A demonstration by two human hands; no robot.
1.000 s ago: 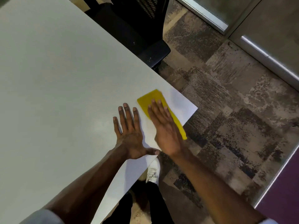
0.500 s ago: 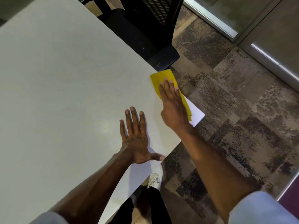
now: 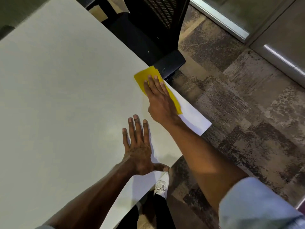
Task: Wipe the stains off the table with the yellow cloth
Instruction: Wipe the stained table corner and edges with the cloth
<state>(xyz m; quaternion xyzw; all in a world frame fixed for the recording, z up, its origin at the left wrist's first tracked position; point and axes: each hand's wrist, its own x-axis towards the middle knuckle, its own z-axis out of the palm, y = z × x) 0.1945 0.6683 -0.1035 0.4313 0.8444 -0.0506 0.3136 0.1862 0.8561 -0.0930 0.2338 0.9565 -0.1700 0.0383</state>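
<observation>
Neither grip is closed: the left hand [image 3: 139, 152] lies flat on the desk [image 3: 57, 96], palm down, fingers spread and pointing away, thumb stretched out to the near edge; its forearm runs back toward the lower left of the view; below that edge a white shoe [image 3: 160, 185] and a dark trouser leg stand on the carpet [image 3: 239, 121]; farther out, the right hand [image 3: 159, 100] also lies flat, fingers straight and close together, pressing the cloth [image 3: 146, 76] down onto the desk rather than clutching it; its forearm crosses the near right corner of the desk, and a pale blue sleeve [image 3: 252, 205] shows at the lower right; the cloth is yellow and lies flat against the right edge of the desk, beyond the corner, with its far part clear of the fingertips and a strip showing along the outer side of the hand; the two hands are apart; no stain can be made out on the pale surface; just past the cloth, a black chair [image 3: 148, 30] stands against the desk edge, its armrest [image 3: 170, 62] close to the cloth's far corner.
</observation>
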